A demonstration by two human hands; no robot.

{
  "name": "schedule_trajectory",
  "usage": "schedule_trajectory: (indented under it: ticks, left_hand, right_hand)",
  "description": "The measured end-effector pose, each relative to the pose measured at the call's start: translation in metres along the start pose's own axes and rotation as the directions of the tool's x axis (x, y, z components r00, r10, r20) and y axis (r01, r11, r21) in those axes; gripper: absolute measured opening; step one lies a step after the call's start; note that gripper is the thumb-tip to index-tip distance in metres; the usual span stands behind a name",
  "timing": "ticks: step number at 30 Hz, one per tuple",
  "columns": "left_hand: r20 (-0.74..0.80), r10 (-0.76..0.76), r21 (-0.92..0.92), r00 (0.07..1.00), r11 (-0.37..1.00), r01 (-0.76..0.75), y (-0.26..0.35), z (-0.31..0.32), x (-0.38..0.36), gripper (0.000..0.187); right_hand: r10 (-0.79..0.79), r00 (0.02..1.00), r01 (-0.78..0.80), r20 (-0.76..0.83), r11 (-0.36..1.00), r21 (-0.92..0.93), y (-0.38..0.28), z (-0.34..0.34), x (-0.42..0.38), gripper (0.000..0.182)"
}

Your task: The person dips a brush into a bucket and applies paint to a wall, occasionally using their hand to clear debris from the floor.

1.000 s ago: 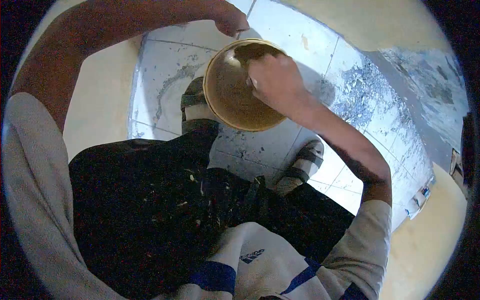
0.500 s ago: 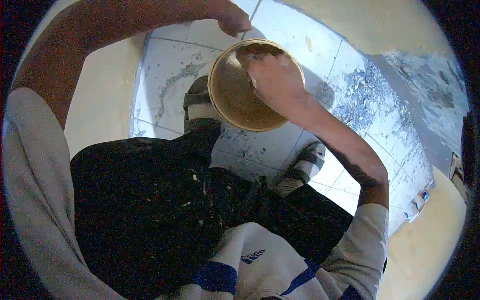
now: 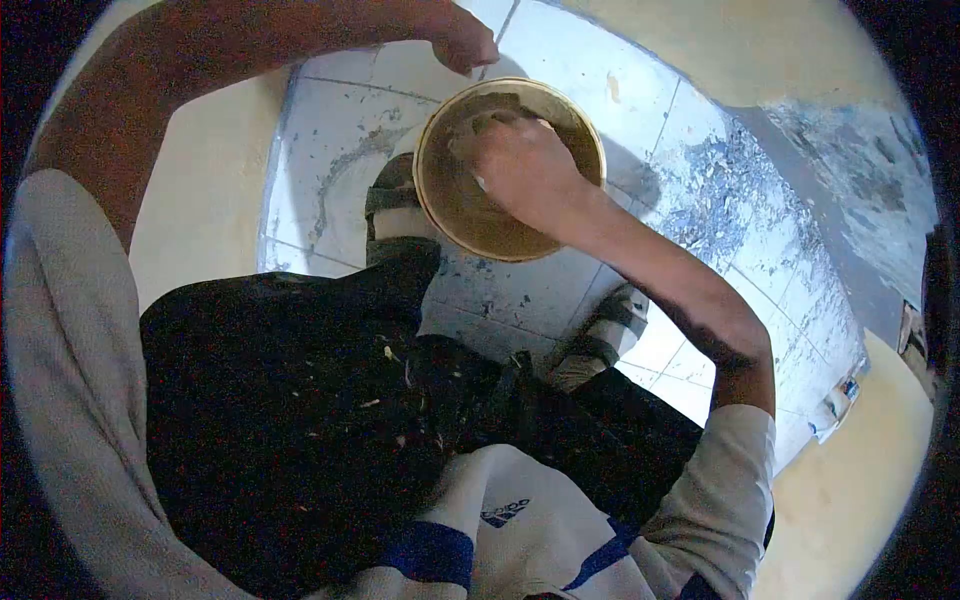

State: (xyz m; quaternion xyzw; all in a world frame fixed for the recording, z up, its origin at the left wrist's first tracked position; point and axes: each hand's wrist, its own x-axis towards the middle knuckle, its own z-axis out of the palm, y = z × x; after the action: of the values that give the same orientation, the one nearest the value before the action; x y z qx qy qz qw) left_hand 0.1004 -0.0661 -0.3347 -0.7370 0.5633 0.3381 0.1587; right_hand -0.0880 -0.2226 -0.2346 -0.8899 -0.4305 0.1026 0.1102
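A round bucket with a pale rim stands on the tiled floor; its inside looks brownish and coated. My right hand reaches down into it, fingers curled. Small pale edges show beside the fingers, but what they grip is hidden under the hand. My left hand is at the far side of the bucket, just beyond the rim, with its fingers bent closed. Whether it holds the rim or a handle cannot be made out.
My sandalled feet stand close to the bucket. Dark flakes and debris are scattered over the white tiles. A stained grey-blue surface lies at the right, and a small crumpled packet sits near the wall.
My right hand has shifted left within the bucket and turned somewhat. My left hand stays nearly where it was, and the bucket has hardly moved.
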Motion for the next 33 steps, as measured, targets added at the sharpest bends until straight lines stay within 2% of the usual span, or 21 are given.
schedule_trajectory:
  ticks: [1,2,5,7,8,11,13,14,16,17,19,20,22,23,26,28,29,30,31,32,33]
  left_hand:
    - [-0.042,0.027,0.022,0.999,0.999,-0.026,0.000,0.000,-0.003,0.037]
    - [-0.011,0.017,0.019,1.000,1.000,-0.017,0.001,-0.001,-0.004,0.037]
    - [0.056,-0.032,-0.010,0.998,0.999,0.032,0.007,-0.010,-0.008,0.038]
    - [0.070,-0.094,-0.039,0.993,0.995,0.097,0.012,-0.015,-0.010,0.038]
    - [0.082,-0.075,-0.029,0.994,0.997,0.077,0.011,-0.017,-0.008,0.038]
    - [0.143,-0.064,-0.028,0.988,0.997,0.069,0.011,-0.019,-0.009,0.037]
    - [0.192,-0.109,-0.049,0.975,0.991,0.121,0.013,-0.023,-0.003,0.036]
    - [0.086,-0.082,-0.044,0.993,0.995,0.086,0.014,-0.018,-0.006,0.035]
    - [-0.127,-0.025,-0.017,0.992,1.000,0.023,0.012,-0.006,-0.016,0.033]
    - [-0.073,-0.025,-0.037,0.997,0.999,0.022,0.009,-0.007,-0.011,0.033]
    - [0.043,-0.018,-0.089,0.999,0.996,0.022,0.001,-0.005,0.001,0.035]
    - [0.015,0.018,-0.038,1.000,0.999,-0.017,-0.007,0.007,0.009,0.034]
    - [-0.042,0.099,0.074,0.994,0.993,-0.096,-0.012,0.018,0.018,0.032]
    - [-0.031,0.086,0.030,0.996,0.996,-0.085,-0.013,0.014,0.019,0.032]
    - [0.026,0.031,-0.064,0.999,0.998,-0.030,-0.009,0.000,0.004,0.032]
    - [0.098,-0.038,-0.072,0.994,0.996,0.045,0.000,-0.015,-0.005,0.031]
    - [0.086,-0.077,-0.081,0.993,0.993,0.084,0.002,-0.012,-0.008,0.032]
    - [0.068,-0.114,-0.088,0.991,0.989,0.119,-0.001,-0.002,0.000,0.033]
    - [0.054,-0.102,-0.066,0.993,0.992,0.106,0.005,-0.008,-0.007,0.033]
    - [0.039,-0.091,-0.044,0.995,0.995,0.093,0.006,-0.008,-0.009,0.033]
    - [0.034,-0.032,0.005,0.999,0.999,0.032,0.007,-0.010,-0.009,0.033]
  right_hand:
    - [-0.008,0.999,0.009,0.031,1.000,-0.012,0.001,-0.004,0.002,0.020]
    - [-0.017,0.998,0.019,0.065,1.000,-0.019,0.001,-0.006,0.003,0.021]
    - [-0.091,0.982,0.086,-0.168,0.995,-0.040,0.006,0.011,0.002,0.021]
    - [0.006,0.999,-0.006,-0.031,1.000,0.011,0.001,0.020,0.004,0.023]
    - [0.053,0.998,-0.054,0.036,0.998,0.033,-0.001,0.021,0.005,0.024]
    - [0.081,0.995,-0.074,-0.050,0.990,0.123,-0.012,0.007,0.003,0.022]
    - [0.068,0.996,-0.071,0.061,0.997,0.033,-0.012,0.003,0.007,0.022]
    - [0.071,0.991,-0.069,0.117,0.997,-0.017,-0.011,0.002,0.008,0.022]
    - [0.082,0.995,-0.082,0.048,0.997,-0.010,-0.009,0.009,0.010,0.023]
    - [0.084,0.996,-0.084,0.012,0.996,-0.002,-0.007,0.013,0.012,0.024]
    - [0.048,0.986,-0.035,-0.163,0.996,0.083,0.001,0.018,0.011,0.024]
    - [0.036,0.968,-0.006,-0.248,0.993,0.119,0.003,0.018,0.010,0.024]
    - [0.082,0.992,-0.067,-0.100,0.987,0.144,0.004,0.014,0.013,0.022]
    - [0.106,0.994,-0.100,-0.029,0.984,0.150,0.006,0.009,0.014,0.021]
    - [0.242,0.970,-0.225,-0.008,0.913,0.341,0.007,-0.021,0.002,0.022]
    - [0.198,0.956,-0.125,-0.218,0.943,0.309,0.009,-0.054,-0.015,0.022]
    - [0.210,0.978,-0.205,0.011,0.942,0.266,0.016,-0.079,-0.015,0.021]
    - [0.189,0.958,-0.087,-0.215,0.908,0.410,0.032,-0.071,-0.024,0.022]
    - [0.252,0.964,-0.175,-0.080,0.835,0.521,0.034,-0.100,-0.026,0.025]
    - [0.279,0.960,-0.243,0.018,0.800,0.548,0.043,-0.113,-0.031,0.028]
    - [0.279,0.958,-0.189,-0.066,0.787,0.587,0.064,-0.104,-0.041,0.024]
